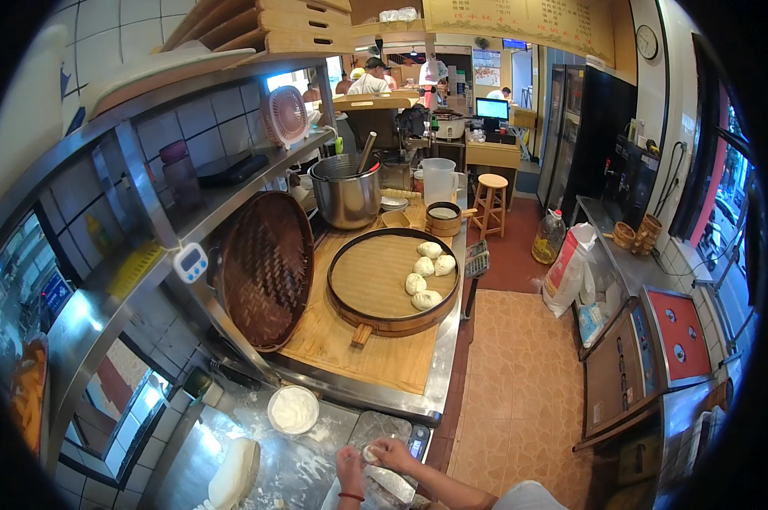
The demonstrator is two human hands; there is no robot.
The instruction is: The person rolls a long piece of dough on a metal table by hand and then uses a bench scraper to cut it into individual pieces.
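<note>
Two hands meet at 6 o'clock over the floured steel counter [231,442]: your left hand [349,469] and right hand [394,454] both pinch one small dough piece [370,453], fingers closed on it. At 9 o'clock of them sits a bowl of flour [293,409]; at 8 o'clock, a dough log [233,472]. At 12 o'clock, a round bamboo steamer tray [375,280] carries five shaped buns [427,274].

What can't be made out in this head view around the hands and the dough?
- Dough piece: pinched between left hand and right hand; shape too small to tell.
- Scale: partly covered by the hands; display unreadable.
- Long dough log: its lower end is cut off by the picture's edge.
- Steel pot: contents hidden by its wall.
</note>
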